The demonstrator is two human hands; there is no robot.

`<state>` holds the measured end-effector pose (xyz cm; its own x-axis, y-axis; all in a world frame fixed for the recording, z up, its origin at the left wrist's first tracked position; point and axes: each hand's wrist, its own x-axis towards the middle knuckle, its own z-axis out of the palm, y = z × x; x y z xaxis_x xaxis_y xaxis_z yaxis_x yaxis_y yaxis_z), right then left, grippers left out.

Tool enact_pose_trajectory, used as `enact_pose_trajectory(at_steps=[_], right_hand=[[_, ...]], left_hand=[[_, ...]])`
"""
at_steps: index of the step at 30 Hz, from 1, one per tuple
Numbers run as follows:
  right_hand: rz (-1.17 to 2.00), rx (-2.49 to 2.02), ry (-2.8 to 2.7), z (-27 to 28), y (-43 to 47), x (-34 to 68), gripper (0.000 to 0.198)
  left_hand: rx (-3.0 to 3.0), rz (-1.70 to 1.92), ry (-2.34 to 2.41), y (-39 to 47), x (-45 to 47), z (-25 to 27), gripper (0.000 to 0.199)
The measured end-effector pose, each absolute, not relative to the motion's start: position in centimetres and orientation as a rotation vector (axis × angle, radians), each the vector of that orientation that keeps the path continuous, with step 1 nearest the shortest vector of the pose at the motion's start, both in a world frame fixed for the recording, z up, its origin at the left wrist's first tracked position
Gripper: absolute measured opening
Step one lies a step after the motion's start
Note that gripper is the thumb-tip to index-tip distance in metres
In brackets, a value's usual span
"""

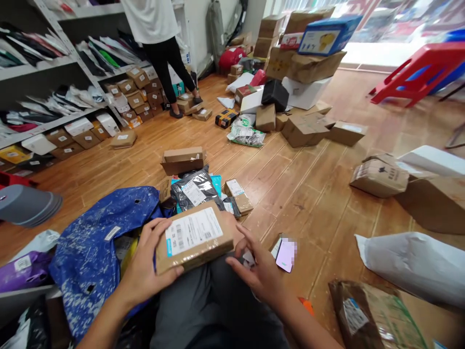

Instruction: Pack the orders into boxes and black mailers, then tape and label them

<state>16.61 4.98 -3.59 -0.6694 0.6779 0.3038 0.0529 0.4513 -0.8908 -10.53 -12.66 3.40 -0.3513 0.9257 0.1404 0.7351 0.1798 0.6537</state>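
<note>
A brown cardboard parcel with a white shipping label is held tilted above my lap. My left hand grips its left end, thumb along the near edge and fingers over the far one. By the parcel's right end is my right hand, thumb and fingers bent but apart. Something small and white shows behind those fingers; I cannot make out what it is. Just beyond the parcel lie a black plastic mailer and a small taped box. A lit phone rests on the floor to the right.
A large blue bag lies at my left, near a grey bucket. Shelves of parcels line the left wall, where a person stands. Boxes are piled ahead; a red stool stands far right.
</note>
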Motion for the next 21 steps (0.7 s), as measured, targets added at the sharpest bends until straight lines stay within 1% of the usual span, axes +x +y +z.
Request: enact_pose_trajectory(at_steps=[2,4,5,7,9,11,16,21], right_hand=[[1.409,-0.728,-1.916,-3.3,6.4,16.4,0.059],[1.507,-0.821,-1.785,-3.4,8.4,16.2,0.048],[1.54,-0.868,-1.705,-3.7,9.5,16.2,0.049],[1.608,-0.956,-1.505,-4.7,11.8,16.3,0.06],[1.667,-1.033,-1.299,-6.3,13.7,16.9,0.07],[1.674,-1.104,-1.158,-8.5,15.2,18.2,0.075],[1.577,-1.259,-0.882,-14.5,16.6,22.9,0.069],[1.647,-1.35,-0.477,-18.3,15.9,26.1,0.059]], left_hand=[[1.303,1.135,2.118,-9.6,-12.0,3.8,0.073],[0.989,1.243,2.004,-5.1,-13.5,3.8,0.067],[0.839,1.272,1.921,-2.5,-14.2,3.7,0.067],[0.558,1.314,1.748,3.0,-14.9,2.9,0.063],[0.426,1.275,1.662,8.2,-14.8,1.4,0.057],[0.367,1.217,1.619,12.7,-13.8,-0.7,0.052],[0.203,1.183,1.547,21.2,-7.9,-8.2,0.047],[0.121,1.256,1.645,25.4,-1.8,-16.5,0.051]])
